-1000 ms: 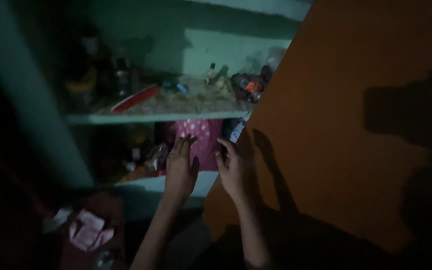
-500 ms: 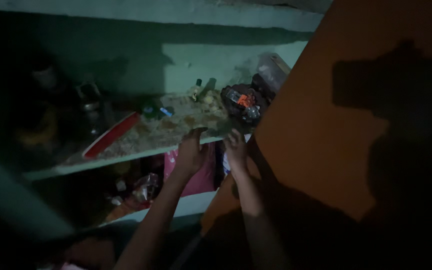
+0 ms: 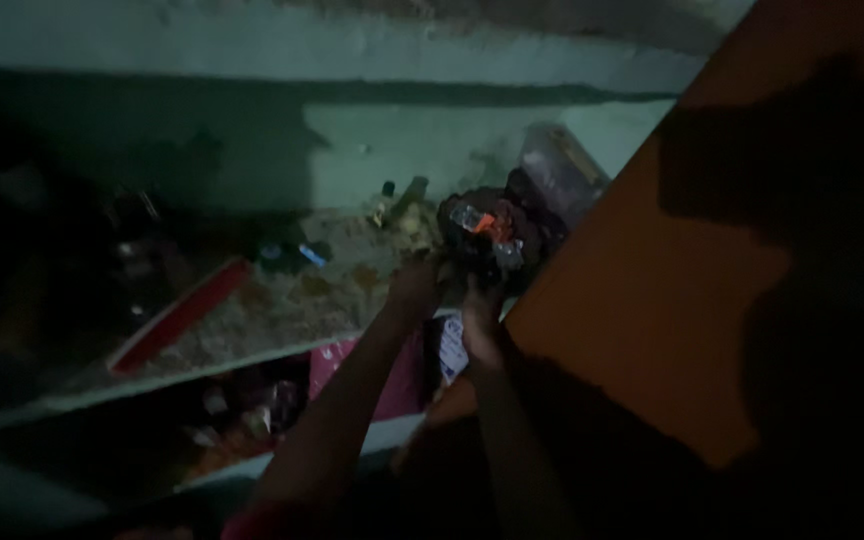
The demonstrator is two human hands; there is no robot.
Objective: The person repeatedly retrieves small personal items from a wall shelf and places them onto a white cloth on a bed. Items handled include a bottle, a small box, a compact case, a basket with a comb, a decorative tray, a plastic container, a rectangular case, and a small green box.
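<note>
The scene is dim and blurred. My left hand (image 3: pixel 414 285) reaches onto the upper shelf (image 3: pixel 252 320), close to a dark bundle with an orange patch (image 3: pixel 487 232) at the shelf's right end. My right hand (image 3: pixel 479 325) is just below and right of it, at the shelf's front edge beside a small white packet (image 3: pixel 451 347). Whether either hand grips anything cannot be made out. A pink spotted bag (image 3: pixel 397 375) stands on the lower shelf behind my left forearm.
An orange door panel (image 3: pixel 712 250) fills the right side. On the upper shelf lie a red flat object (image 3: pixel 177 315), a small blue item (image 3: pixel 310 254), small bottles (image 3: pixel 392 205) and a clear package (image 3: pixel 562 175). Clutter fills the lower shelf (image 3: pixel 242 415).
Both hands have risen from the pink bag on the lower shelf to the upper shelf's right end. The view has tilted up and closer.
</note>
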